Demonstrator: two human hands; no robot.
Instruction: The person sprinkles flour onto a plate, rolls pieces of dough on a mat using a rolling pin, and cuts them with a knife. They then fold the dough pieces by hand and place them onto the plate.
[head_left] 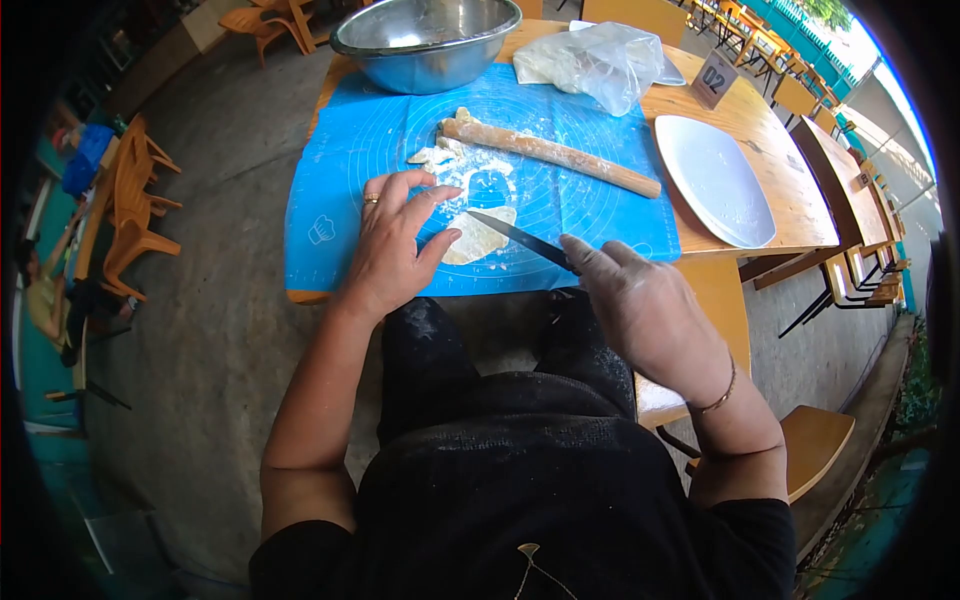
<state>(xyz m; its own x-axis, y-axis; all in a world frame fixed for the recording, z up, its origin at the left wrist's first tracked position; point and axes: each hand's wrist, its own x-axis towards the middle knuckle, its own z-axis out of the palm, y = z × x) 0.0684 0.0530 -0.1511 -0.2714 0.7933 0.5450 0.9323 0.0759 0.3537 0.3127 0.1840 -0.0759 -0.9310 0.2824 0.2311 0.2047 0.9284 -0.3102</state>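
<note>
A flat piece of dough lies near the front edge of a blue baking mat. My right hand is wrapped round the handle of a knife, whose blade points left with its tip over the dough's upper edge. At the dough's left side is my left hand, fingers apart and thumb tip right at the edge. Beyond the dough, loose flour and dough scraps are scattered. A wooden rolling pin rests slantwise across the mat.
Toward the back stand a metal bowl and a clear plastic bag with pale contents. A white plate sits on the wooden table's right side, near a number 02 sign. Orange chairs are off to the left.
</note>
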